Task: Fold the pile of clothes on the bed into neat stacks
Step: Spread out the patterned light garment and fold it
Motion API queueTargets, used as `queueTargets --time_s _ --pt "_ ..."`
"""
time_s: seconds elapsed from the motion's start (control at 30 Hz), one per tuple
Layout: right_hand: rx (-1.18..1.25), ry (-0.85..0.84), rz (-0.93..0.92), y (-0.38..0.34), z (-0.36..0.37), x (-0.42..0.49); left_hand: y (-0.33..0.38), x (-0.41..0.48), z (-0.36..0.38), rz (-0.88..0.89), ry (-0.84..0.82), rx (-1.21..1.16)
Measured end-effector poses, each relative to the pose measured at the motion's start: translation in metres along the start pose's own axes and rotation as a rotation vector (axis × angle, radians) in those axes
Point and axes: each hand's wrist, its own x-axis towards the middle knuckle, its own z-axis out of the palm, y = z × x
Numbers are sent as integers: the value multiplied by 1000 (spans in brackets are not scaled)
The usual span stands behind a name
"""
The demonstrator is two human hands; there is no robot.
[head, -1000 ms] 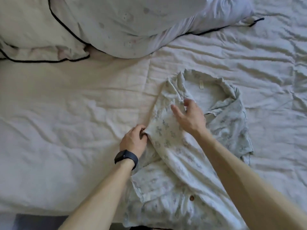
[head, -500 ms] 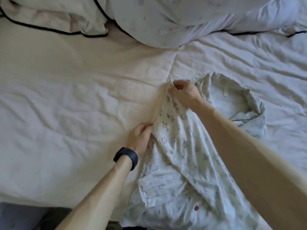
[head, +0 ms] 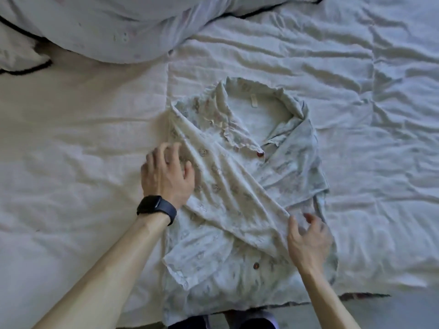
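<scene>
A pale printed button-up shirt [head: 240, 186] lies collar-up on the white bedsheet [head: 71, 162], brown buttons showing. Its left side is folded as a diagonal band across the front toward the lower right. My left hand [head: 166, 176], with a black watch on the wrist, rests with spread fingers on the shirt's left folded edge. My right hand [head: 308, 241] hovers with loosely bent fingers at the lower right end of the band, its thumb touching the fabric edge; it does not visibly grip anything.
Two white pillows with black piping [head: 114, 24] lie at the top left. The bed's front edge [head: 356, 296] runs along the bottom, with dark floor and slippers [head: 251, 320] below it. Wrinkled sheet stretches to both sides of the shirt.
My right hand moved from the shirt's left shoulder down to the lower right, and the side panel now lies across the front. My left hand released its pinch and spread flat.
</scene>
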Motion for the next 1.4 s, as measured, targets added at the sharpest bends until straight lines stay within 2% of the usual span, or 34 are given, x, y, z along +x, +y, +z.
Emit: queueTargets --time_s 0.07,0.13,0.23,0.33,0.47,0.57,0.67,0.73,0.83,0.93,1.17,1.3,1.4 --pt "-45 -111 16 25 1 1 22 4 7 242 24 -19" --pt "-33 -115 -66 36 1 6 38 8 19 368 -101 18" --pt "177 -41 -95 43 -9 17 37 9 41 341 -314 198" --pt "320 -50 -53 53 -17 27 21 7 57 359 -346 346" --pt "126 121 -98 65 -11 22 25 10 54 408 -328 359" --pt "56 235 -311 58 0 -6 38 -10 47 538 -219 275" --pt "-28 170 -557 45 24 -26 50 -51 54 706 -197 277" --pt "-168 39 -589 48 38 -21 44 -81 65 759 -274 352" --pt "-380 -93 -563 70 55 -1 18 -97 81 700 -392 494" --pt "-453 -119 -576 77 59 9 14 -98 84 654 -417 535" --pt "-361 -209 -588 83 15 -4 13 -124 71 525 -488 545" --pt "-304 -175 -662 84 -18 4 22 -149 57 385 -528 582" --pt "-264 -120 -710 76 -41 17 44 -161 44 259 -526 502"
